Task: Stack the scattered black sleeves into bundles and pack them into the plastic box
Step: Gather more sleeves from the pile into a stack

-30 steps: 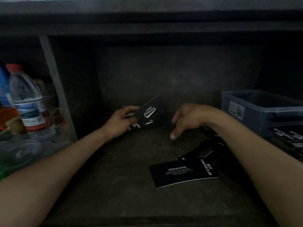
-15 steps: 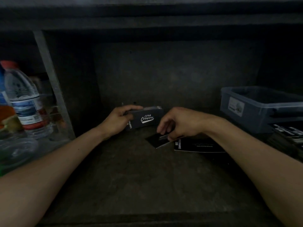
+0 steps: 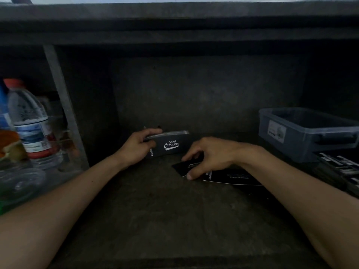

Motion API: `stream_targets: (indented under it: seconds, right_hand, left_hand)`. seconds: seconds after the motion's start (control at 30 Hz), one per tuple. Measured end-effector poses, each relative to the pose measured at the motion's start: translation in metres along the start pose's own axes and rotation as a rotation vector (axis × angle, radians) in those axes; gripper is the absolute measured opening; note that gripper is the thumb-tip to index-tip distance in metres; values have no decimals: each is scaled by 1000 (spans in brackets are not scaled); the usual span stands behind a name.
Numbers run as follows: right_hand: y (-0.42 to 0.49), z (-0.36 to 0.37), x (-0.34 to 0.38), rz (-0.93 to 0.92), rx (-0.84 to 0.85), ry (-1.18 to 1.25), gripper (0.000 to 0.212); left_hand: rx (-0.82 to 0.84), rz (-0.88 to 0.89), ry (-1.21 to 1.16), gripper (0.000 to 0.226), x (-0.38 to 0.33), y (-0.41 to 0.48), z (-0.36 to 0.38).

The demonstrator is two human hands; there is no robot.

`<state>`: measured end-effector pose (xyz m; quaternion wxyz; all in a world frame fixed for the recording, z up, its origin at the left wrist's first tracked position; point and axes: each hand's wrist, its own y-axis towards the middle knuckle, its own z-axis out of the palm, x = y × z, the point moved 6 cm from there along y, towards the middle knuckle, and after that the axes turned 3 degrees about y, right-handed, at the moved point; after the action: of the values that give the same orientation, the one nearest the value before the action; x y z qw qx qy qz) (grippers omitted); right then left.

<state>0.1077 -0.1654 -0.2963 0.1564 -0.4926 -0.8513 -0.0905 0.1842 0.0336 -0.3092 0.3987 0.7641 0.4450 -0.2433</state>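
Note:
My left hand (image 3: 138,146) grips a bundle of black sleeves (image 3: 171,144) standing on edge at the back of the dark shelf, its white "Club Camping" print facing me. Just right of it, my right hand (image 3: 208,157) pinches a single black sleeve (image 3: 183,167) lying on the shelf floor, thumb on its near edge. Another flat black sleeve (image 3: 231,177) lies under my right wrist. The plastic box (image 3: 307,133), translucent grey-blue, stands at the right; its inside is too dark to read.
A stack of dark printed sleeves (image 3: 342,169) lies in front of the box at the right edge. Left of a metal post (image 3: 64,105) stand a water bottle (image 3: 32,123) and clear containers. A low shelf board (image 3: 174,22) hangs overhead.
My left hand has brought the bundle from tilted to standing on its long edge. My right hand has dropped onto a loose sleeve on the shelf floor and pinched it.

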Motion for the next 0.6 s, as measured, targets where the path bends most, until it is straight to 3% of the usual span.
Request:
stream_targets:
  seconds: [0.27,0.5,0.6]
  right_hand:
    - [4,5,8,-52,18,69,44]
    - [2,1,25,-171,-146,-281,38]
    - [-1,-2,41,-297,-315,-539,37]
  left_hand:
    - [-13,-14,-23,45,-1,-1,1]
    - [-4,-18,-29,44,1,-1,0]
    - [-1,-11,-45,43,1,-1,0]
